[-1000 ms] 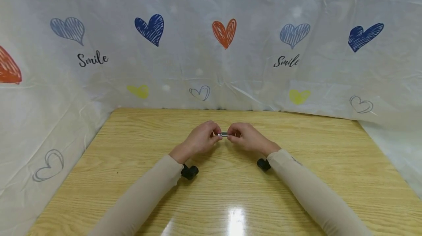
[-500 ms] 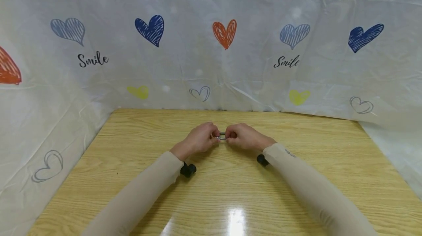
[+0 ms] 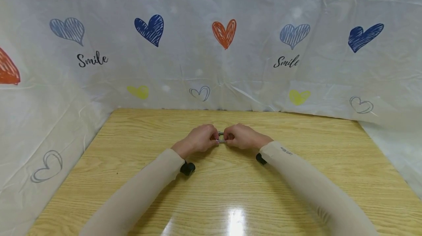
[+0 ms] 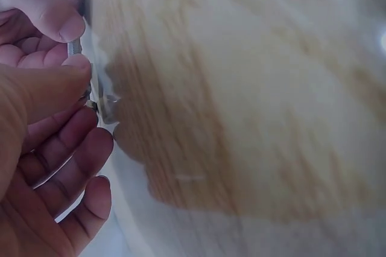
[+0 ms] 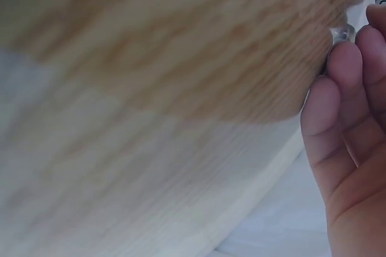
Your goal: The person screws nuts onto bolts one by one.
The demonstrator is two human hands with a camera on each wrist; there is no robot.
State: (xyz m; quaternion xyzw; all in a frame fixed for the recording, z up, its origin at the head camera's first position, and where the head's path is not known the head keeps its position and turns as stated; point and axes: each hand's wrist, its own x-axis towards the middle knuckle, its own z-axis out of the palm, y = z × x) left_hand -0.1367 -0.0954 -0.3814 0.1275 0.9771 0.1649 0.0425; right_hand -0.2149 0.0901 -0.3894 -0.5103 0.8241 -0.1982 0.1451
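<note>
In the head view, two thin silvery metal rods, an upper one point(image 3: 221, 133) and a lower one point(image 3: 222, 141), run side by side between my hands with a gap between them. My left hand point(image 3: 199, 139) pinches their left ends with thumb and fingertips. From the other side, my right hand point(image 3: 243, 136) pinches the right ends. The left wrist view catches a ridged metal piece point(image 4: 74, 47) between the two thumbs. Fingers hide most of the metal, and I cannot tell whether both rods belong to one tool.
A light wood-grain table point(image 3: 224, 184) lies beneath both arms. Behind it hangs a white cloth point(image 3: 184, 60) printed with hearts and "Smile"; it also covers the left side. Dark wrist cameras, such as the left one point(image 3: 188, 168), sit under the cuffs.
The rods were close together a second ago and have spread apart, one toward the back and one toward the front. My right hand has shifted slightly left.
</note>
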